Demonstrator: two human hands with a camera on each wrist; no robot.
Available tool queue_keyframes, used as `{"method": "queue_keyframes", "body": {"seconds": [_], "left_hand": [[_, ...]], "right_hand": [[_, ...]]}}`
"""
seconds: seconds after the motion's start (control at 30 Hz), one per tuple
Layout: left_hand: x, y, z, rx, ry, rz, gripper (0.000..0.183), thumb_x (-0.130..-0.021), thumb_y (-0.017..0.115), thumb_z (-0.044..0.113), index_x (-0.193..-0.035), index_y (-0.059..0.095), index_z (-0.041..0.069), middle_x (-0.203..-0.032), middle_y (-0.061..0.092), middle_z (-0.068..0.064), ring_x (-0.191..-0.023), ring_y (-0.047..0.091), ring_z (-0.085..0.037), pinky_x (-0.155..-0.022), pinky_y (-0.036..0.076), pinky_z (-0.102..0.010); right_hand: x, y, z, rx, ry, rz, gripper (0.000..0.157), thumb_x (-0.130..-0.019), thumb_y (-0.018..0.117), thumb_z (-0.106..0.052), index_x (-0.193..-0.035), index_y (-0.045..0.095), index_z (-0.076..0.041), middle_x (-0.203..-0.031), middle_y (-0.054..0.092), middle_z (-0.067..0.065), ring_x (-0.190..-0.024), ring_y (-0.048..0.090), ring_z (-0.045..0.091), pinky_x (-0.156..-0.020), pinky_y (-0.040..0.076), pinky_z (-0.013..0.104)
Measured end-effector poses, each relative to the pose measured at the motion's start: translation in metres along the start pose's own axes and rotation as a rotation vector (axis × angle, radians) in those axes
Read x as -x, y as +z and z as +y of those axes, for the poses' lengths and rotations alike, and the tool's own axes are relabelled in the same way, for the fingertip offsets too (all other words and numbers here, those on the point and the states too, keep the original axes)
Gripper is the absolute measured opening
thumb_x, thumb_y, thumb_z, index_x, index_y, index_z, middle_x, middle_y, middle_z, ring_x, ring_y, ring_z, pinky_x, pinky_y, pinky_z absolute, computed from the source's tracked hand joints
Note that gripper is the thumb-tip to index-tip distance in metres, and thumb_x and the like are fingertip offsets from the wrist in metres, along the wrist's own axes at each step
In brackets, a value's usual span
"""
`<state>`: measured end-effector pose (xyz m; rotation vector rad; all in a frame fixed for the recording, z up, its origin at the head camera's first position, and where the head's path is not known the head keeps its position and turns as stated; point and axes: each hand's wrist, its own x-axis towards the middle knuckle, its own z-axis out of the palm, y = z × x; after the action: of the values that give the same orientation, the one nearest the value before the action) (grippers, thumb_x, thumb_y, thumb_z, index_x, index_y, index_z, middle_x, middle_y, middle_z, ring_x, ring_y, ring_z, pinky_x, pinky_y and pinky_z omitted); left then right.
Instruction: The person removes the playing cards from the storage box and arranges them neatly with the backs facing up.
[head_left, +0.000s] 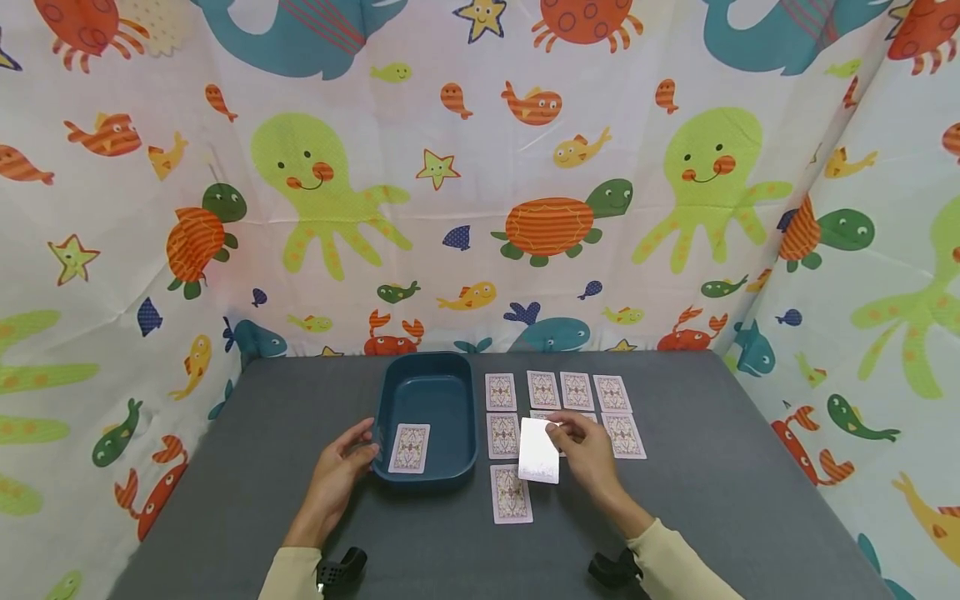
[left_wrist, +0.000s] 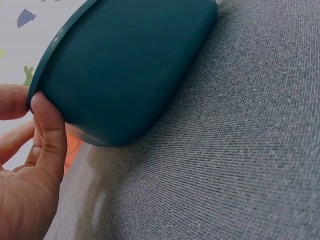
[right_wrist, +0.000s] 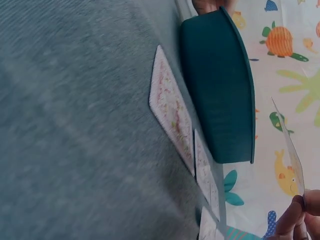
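A deep teal tray [head_left: 450, 417] sits on the grey cloth, and one patterned playing card [head_left: 409, 448] lies inside it, near the front left. My left hand [head_left: 333, 475] pinches the tray's left rim between thumb and fingers; the left wrist view shows the thumb [left_wrist: 50, 112] against the rim. To the right of the tray, my right hand [head_left: 588, 458] pinches a playing card [head_left: 539, 451] by its edge, its bright, glaring side toward me. That card is raised over the laid-out cards and hides part of them. In the right wrist view it appears edge-on [right_wrist: 292, 150].
Several playing cards lie patterned side up in loose rows right of the tray, among them a back-row card [head_left: 575, 391] and a nearer single card [head_left: 512, 494]. A cloth backdrop [head_left: 465, 275] with sea animals hangs behind the table [head_left: 712, 467].
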<state>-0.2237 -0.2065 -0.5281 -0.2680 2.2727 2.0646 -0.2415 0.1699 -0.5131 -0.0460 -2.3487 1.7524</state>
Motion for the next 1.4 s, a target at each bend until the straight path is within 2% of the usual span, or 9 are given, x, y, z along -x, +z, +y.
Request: {"method": "queue_keyframes", "body": {"seconds": [0.43, 0.67, 0.87, 1.13, 1.4], "left_hand": [[0.000, 0.000, 0.000, 0.008, 0.002, -0.001, 0.049, -0.096, 0.059, 0.012, -0.144, 0.048, 0.018, -0.134, 0.045, -0.011, -0.110, 0.050, -0.019, -0.088, 0.046, -0.026], [-0.001, -0.001, -0.001, 0.014, 0.009, -0.006, 0.050, -0.096, 0.059, 0.011, -0.144, 0.048, 0.018, -0.133, 0.044, -0.011, -0.109, 0.050, -0.018, -0.087, 0.046, -0.026], [-0.001, -0.001, 0.000, 0.013, 0.000, -0.004, 0.049, -0.096, 0.058, 0.011, -0.144, 0.048, 0.017, -0.133, 0.044, -0.011, -0.109, 0.050, -0.018, -0.088, 0.046, -0.027], [-0.002, -0.001, 0.000, 0.028, -0.007, -0.004, 0.049, -0.096, 0.060, 0.012, -0.144, 0.048, 0.017, -0.133, 0.044, -0.011, -0.110, 0.050, -0.019, -0.088, 0.046, -0.027], [-0.002, -0.001, -0.001, 0.032, -0.008, -0.009, 0.050, -0.096, 0.060, 0.012, -0.144, 0.047, 0.018, -0.133, 0.044, -0.010, -0.111, 0.050, -0.019, -0.089, 0.046, -0.026]], "right_hand": [[0.005, -0.017, 0.014, 0.147, 0.070, -0.036, 0.017, -0.086, 0.074, -0.012, -0.100, 0.071, -0.004, -0.075, 0.069, 0.007, -0.065, 0.056, 0.006, -0.065, 0.044, 0.021], [0.005, -0.020, 0.025, 0.169, 0.104, -0.121, 0.015, -0.085, 0.075, -0.013, -0.096, 0.071, -0.005, -0.073, 0.070, 0.006, -0.065, 0.055, 0.006, -0.063, 0.043, 0.022], [0.004, -0.021, 0.032, 0.255, 0.125, -0.173, 0.015, -0.085, 0.075, -0.016, -0.096, 0.070, -0.008, -0.069, 0.065, 0.001, -0.064, 0.053, 0.009, -0.059, 0.040, 0.024], [0.004, -0.023, 0.032, 0.300, 0.108, -0.187, 0.012, -0.083, 0.076, -0.012, -0.092, 0.069, -0.008, -0.066, 0.061, 0.001, -0.058, 0.052, 0.010, -0.053, 0.041, 0.024], [0.003, -0.023, 0.037, 0.374, 0.051, -0.172, 0.008, -0.080, 0.078, -0.011, -0.084, 0.071, -0.011, -0.063, 0.056, 0.000, -0.059, 0.047, 0.007, -0.056, 0.037, 0.023]]}}
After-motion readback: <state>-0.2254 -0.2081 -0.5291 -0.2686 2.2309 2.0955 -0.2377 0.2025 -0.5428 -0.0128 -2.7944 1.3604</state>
